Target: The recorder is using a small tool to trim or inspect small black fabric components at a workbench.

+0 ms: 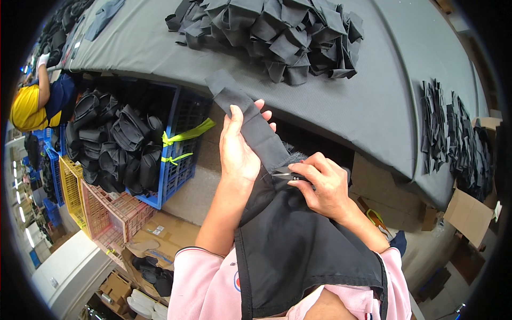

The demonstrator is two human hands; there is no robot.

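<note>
- Head view: a smooth black apron (298, 240) is draping just below both grips, wrinkling softly inside a thick stitched hem.
- The right grip (326, 186) is nearly closed, thumb and fingers pinching small snips (282, 174), whose thin metal blades are pointing left at the strip's lower end.
- The left grip (240, 152) is holding the dark grey fabric strip (264, 138) between thumb and fingers; this flat, matte, narrow piece is running from beyond its fingertips down to the right grip.
- Fuzzy fibres (295, 156) are showing just beside the right grip, so this strip is seeming unfinished at that end.
- Left of the left grip, a blue lattice-sided plastic crate (173, 144) is holding rounded, padded-looking black pouches (130, 128).
- Beyond both grips, a bench (373, 106) under grey textured cloth is bearing a heap of creased, angular dark pieces (288, 37); whether these are waiting or finished, I cannot tell.
- Well right of the right grip, thin dark strips (434, 128) are lying bunched in rows, their stage equally unclear.
</note>
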